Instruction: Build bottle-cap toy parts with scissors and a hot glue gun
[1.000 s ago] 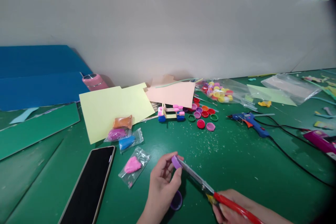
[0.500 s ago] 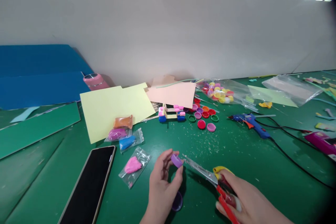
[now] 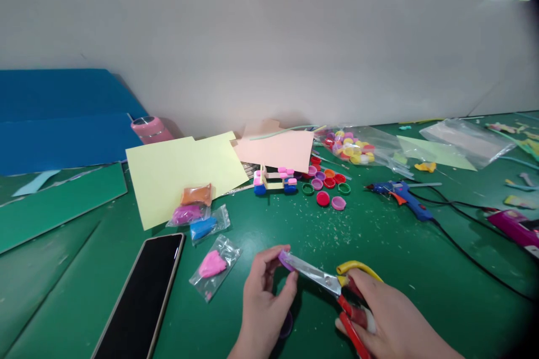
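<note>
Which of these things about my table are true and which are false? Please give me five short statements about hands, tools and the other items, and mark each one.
1. The left hand holds a purple cap. True.
2. The right hand holds the blue glue gun. False: it holds the scissors, and the blue glue gun lies on the green table.
3. The far end of the scissors is at the purple cap. True.
4. The phone lies on the yellow paper. False: it lies on the green table.
5. The pink packet lies between the phone and the left hand. True.
</note>
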`<action>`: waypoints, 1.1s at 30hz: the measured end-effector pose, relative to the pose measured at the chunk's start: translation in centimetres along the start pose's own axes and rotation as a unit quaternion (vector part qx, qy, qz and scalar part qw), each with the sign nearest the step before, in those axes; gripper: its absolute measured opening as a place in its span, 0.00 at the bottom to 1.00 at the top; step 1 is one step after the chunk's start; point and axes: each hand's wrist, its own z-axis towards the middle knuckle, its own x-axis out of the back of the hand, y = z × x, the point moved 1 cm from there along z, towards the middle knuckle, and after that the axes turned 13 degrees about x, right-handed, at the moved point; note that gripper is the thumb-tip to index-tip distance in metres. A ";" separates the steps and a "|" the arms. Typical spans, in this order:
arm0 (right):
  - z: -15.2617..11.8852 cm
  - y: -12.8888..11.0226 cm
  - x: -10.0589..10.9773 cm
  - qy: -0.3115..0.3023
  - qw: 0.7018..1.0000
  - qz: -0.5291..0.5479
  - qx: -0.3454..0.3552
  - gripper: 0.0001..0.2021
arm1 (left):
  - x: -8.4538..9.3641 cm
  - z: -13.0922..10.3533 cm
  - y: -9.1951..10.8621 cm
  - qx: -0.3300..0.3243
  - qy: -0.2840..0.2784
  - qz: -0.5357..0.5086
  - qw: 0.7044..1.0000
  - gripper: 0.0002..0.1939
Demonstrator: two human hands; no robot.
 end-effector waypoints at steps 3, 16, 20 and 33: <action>0.1 0.1 -0.1 -0.008 1.000 -0.002 0.009 0.09 | 0.0 0.0 0.2 0.015 0.004 -0.014 1.000 0.15; 0.0 -0.3 -0.1 -0.015 0.999 0.039 0.001 0.06 | -0.1 0.2 0.4 0.143 -0.034 -0.144 0.979 0.12; -0.1 -0.6 -0.1 -0.034 0.991 0.126 0.002 0.05 | -0.1 0.0 -0.3 0.115 -0.030 -0.138 0.983 0.12; -0.2 -0.1 1.3 -0.028 0.995 0.093 0.008 0.06 | -0.1 0.4 1.8 0.141 -0.025 -0.147 0.979 0.12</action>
